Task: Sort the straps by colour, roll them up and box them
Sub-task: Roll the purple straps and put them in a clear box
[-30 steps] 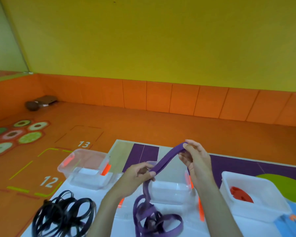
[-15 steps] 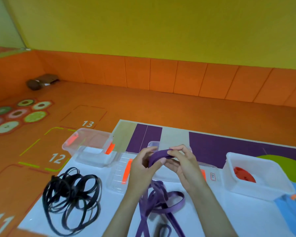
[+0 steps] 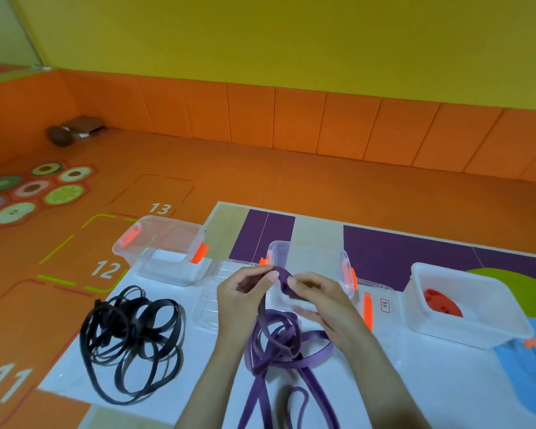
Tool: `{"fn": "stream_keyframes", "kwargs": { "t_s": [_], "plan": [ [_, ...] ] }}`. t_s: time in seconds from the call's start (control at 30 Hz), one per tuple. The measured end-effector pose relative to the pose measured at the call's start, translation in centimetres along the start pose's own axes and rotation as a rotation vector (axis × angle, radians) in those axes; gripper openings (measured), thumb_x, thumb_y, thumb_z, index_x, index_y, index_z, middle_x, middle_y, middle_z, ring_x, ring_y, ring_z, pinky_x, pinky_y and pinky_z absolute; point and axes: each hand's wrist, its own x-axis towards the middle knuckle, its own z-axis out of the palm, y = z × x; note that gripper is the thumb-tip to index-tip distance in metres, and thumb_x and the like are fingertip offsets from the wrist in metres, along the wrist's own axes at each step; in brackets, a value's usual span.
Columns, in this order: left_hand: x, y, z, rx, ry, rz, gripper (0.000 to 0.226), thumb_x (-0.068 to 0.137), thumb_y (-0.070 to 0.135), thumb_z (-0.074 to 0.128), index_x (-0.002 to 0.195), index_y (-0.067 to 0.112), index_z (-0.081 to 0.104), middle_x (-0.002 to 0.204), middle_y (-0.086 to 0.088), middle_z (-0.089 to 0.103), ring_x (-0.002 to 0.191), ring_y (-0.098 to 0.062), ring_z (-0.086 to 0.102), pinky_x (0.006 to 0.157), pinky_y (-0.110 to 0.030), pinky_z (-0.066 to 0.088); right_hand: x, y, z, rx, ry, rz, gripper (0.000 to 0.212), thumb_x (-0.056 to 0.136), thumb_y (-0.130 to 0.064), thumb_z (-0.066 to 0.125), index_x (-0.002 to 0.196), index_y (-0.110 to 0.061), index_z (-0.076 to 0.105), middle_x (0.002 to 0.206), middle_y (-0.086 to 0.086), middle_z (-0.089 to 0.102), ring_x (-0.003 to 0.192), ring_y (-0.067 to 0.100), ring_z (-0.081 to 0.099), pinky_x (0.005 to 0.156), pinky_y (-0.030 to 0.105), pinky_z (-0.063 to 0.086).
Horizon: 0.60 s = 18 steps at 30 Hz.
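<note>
Orange floor mats and a yellow wall lie behind a low white tabletop (image 3: 446, 382). On it, just in front of the person, a long flat purple strap (image 3: 291, 345) lies in loose loops, with one end raised and curled into a small roll. The left hand (image 3: 239, 298) and right hand (image 3: 319, 298) both pinch that roll between thumb and fingertips, in front of a clear plastic box with orange clasps (image 3: 310, 244). A tangle of black straps (image 3: 133, 332) lies to the left; a white plastic box (image 3: 446, 331) on the right holds a red rolled strap (image 3: 440, 301).
</note>
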Motion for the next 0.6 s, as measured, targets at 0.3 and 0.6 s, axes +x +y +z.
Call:
{"fn": "stream_keyframes", "kwargs": {
  "t_s": [0.3, 0.6],
  "plan": [
    [-0.3, 0.3, 0.0, 0.058, -0.029, -0.012, 0.008, 0.085, 0.004, 0.083, 0.088, 0.010, 0.080, 0.088, -0.004, 0.080, 0.088, -0.021, 0.077, 0.085, -0.032, 0.061, 0.2, -0.6, -1.4, -0.438, -0.042, -0.326, 0.014, 0.094, -0.017, 0.077, 0.106, -0.019, 0.083, 0.090, -0.003, 0.081, 0.077, 0.017, 0.076, 0.069, 0.023, 0.058],
    [-0.5, 0.5, -0.1, -0.047, -0.080, -0.119, 0.004, 0.086, 0.007, 0.082, 0.088, 0.009, 0.079, 0.096, -0.010, 0.079, 0.097, -0.026, 0.075, 0.094, -0.040, 0.058, -0.7, -1.5, -0.9, -0.171, -0.134, -0.215, 0.031, 0.089, -0.011, 0.083, 0.117, -0.018, 0.070, 0.098, 0.014, 0.078, 0.087, 0.035, 0.078, 0.083, 0.040, 0.065]
  ]
}}
